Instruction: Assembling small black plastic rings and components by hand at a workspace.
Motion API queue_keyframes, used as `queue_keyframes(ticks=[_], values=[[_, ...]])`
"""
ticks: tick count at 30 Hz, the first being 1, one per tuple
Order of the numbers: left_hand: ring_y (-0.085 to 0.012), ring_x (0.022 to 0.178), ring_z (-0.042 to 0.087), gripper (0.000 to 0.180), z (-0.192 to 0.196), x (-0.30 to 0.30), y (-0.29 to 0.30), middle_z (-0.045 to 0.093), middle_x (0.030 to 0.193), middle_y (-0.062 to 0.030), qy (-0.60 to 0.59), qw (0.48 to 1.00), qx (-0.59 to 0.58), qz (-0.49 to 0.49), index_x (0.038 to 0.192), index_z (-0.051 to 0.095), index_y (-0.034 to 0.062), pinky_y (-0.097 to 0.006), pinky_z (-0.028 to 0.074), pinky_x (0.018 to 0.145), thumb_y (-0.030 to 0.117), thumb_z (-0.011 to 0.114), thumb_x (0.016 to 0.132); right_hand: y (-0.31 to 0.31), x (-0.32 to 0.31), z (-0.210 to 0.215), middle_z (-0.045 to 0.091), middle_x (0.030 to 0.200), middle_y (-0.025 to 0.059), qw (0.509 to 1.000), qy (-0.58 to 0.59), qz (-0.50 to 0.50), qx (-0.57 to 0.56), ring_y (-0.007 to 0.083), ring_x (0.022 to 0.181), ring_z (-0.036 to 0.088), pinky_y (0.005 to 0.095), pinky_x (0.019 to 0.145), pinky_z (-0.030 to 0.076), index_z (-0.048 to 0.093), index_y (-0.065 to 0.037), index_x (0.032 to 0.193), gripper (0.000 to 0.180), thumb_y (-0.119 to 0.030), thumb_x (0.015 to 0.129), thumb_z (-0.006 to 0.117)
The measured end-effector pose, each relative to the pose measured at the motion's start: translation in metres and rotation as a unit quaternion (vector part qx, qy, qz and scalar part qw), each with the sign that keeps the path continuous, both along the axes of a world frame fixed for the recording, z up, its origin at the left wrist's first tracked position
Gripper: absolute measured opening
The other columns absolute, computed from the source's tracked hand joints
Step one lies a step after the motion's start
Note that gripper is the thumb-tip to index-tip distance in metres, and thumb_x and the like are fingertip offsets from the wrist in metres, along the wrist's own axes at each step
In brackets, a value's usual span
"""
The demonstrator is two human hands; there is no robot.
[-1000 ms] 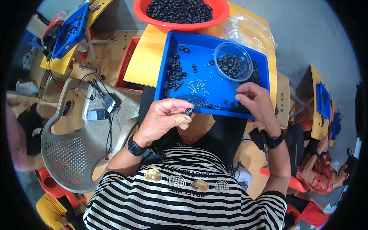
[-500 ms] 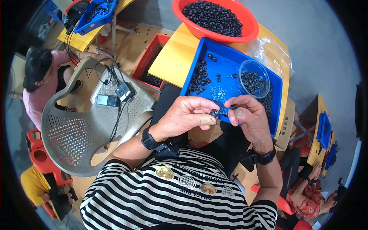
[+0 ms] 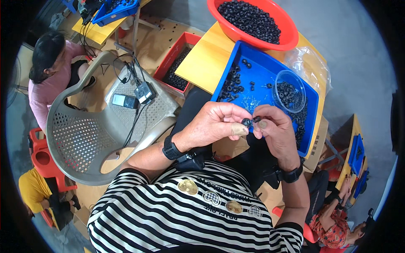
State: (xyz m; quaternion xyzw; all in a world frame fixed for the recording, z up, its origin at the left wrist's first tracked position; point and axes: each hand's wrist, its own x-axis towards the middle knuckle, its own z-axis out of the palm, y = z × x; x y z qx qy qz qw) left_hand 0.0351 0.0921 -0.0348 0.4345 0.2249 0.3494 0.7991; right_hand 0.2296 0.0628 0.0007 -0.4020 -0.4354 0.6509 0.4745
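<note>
My left hand pinches a small black ring-shaped part between thumb and forefinger; a beige covering is on its thumb. Close beside it, my right hand grips another small dark piece at its fingertips, and the two pieces almost meet or touch. Both hands are over the near edge of a blue tray. Loose black parts lie along its left side, with tiny clear bits scattered mid-tray. A round clear tub of black parts sits at the tray's right.
A red basin of black parts stands beyond the tray on a yellow table, near a clear plastic bag. To the left, a grey armchair carries a phone and cables. Other people sit on both sides.
My hands have drawn together, bringing the two black pieces close to each other. The whole view has shifted, so the tray and chair appear slightly farther right.
</note>
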Motion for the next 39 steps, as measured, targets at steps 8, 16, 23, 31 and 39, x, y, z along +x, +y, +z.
queue_keyframes(ticks=[8, 16, 23, 31, 39], values=[[-0.0054, 0.069, 0.059, 0.025, -0.002, 0.000, 0.000, 0.063, 0.087, -0.0047, 0.009, 1.000, 0.012, 0.004, 0.105, 0.060, -0.0005, -0.018, 0.051, 0.060, 0.004, 0.065, 0.080, -0.001, 0.000, -0.001, 0.056, 0.096, 0.0042, 0.997, -0.067, 0.008, 0.035, 0.0072, 0.068, 0.050, 0.0194, 0.059, 0.041, 0.061, 0.000, 0.097, 0.016, 0.001, 0.081, 0.060], [-0.0073, 0.070, 0.061, 0.028, -0.001, 0.000, -0.002, 0.065, 0.086, -0.0066, -0.004, 1.000, -0.003, 0.015, 0.107, 0.059, -0.0008, -0.019, 0.050, 0.063, 0.000, 0.065, 0.080, -0.004, -0.008, 0.000, 0.055, 0.097, 0.0053, 0.976, -0.185, -0.011, 0.113, 0.0111, 0.085, 0.054, 0.0236, 0.075, 0.045, 0.060, 0.001, 0.095, 0.015, 0.004, 0.081, 0.057], [-0.0075, 0.070, 0.061, 0.028, -0.006, -0.001, 0.000, 0.064, 0.085, -0.0063, -0.021, 0.999, 0.005, 0.026, 0.106, 0.059, -0.0017, -0.020, 0.051, 0.064, 0.000, 0.065, 0.080, -0.006, -0.012, -0.005, 0.055, 0.093, 0.0050, 0.983, -0.171, -0.013, 0.072, 0.0104, 0.086, 0.054, 0.0233, 0.077, 0.044, 0.059, 0.001, 0.096, 0.016, 0.005, 0.081, 0.053], [-0.0110, 0.067, 0.063, 0.020, -0.010, -0.008, 0.003, 0.065, 0.085, -0.0083, -0.029, 0.997, -0.077, -0.007, 0.101, 0.060, -0.0007, -0.022, 0.054, 0.062, 0.007, 0.063, 0.083, -0.005, -0.014, -0.004, 0.056, 0.090, 0.0036, 0.981, -0.177, 0.006, 0.073, 0.0096, 0.080, 0.054, 0.0225, 0.073, 0.044, 0.060, 0.000, 0.096, 0.017, 0.003, 0.081, 0.054], [-0.0110, 0.068, 0.063, 0.021, -0.015, -0.008, 0.004, 0.065, 0.085, -0.0089, -0.068, 0.984, -0.152, -0.064, 0.100, 0.060, -0.0003, -0.022, 0.054, 0.063, 0.005, 0.065, 0.081, 0.000, -0.009, -0.002, 0.058, 0.081, 0.0048, 0.957, -0.254, 0.058, 0.126, 0.0134, 0.076, 0.055, 0.0240, 0.069, 0.043, 0.062, -0.003, 0.095, 0.017, -0.001, 0.080, 0.055]])
